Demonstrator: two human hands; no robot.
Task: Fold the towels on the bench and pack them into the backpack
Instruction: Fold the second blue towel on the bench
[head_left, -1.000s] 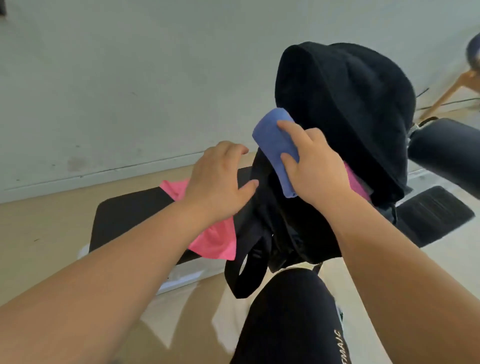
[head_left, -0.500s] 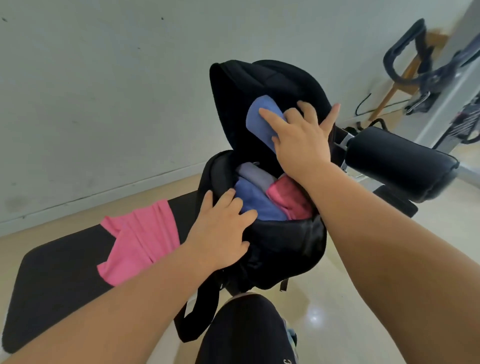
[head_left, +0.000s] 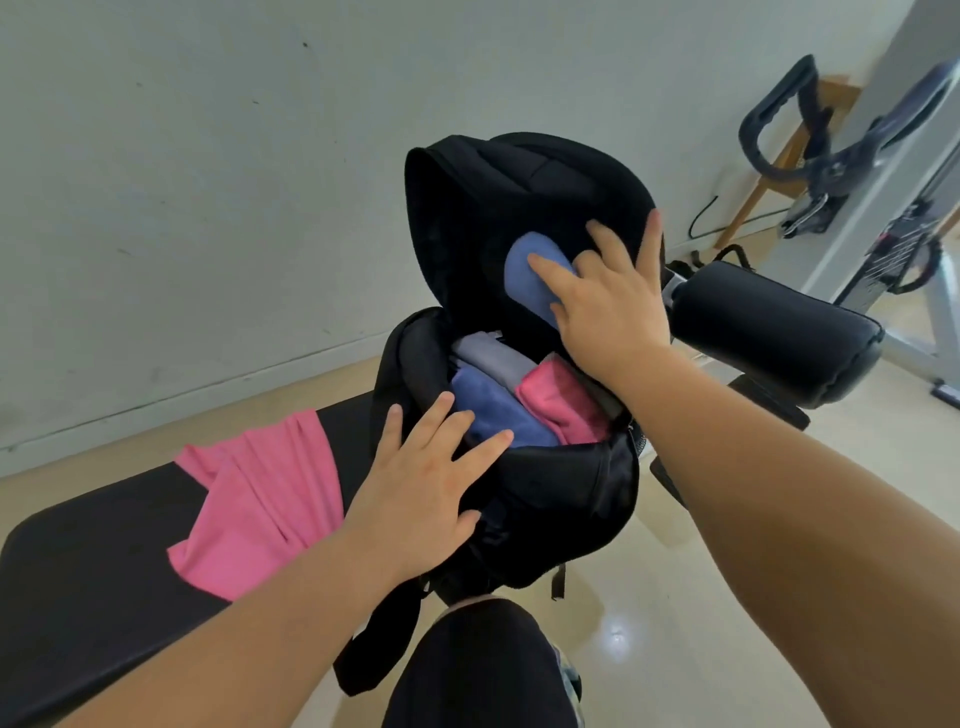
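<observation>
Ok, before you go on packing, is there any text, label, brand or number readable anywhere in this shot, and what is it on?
None readable.
The exercise machine at the upper right has small panels and markings too blurred to read.
The backpack, the blue towel under the right hand and the pink towel on the bench show no lettering.

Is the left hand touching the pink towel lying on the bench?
Apart. The head view shows the left hand pressed on the backpack rim, with black bench between it and the pink towel.
</observation>
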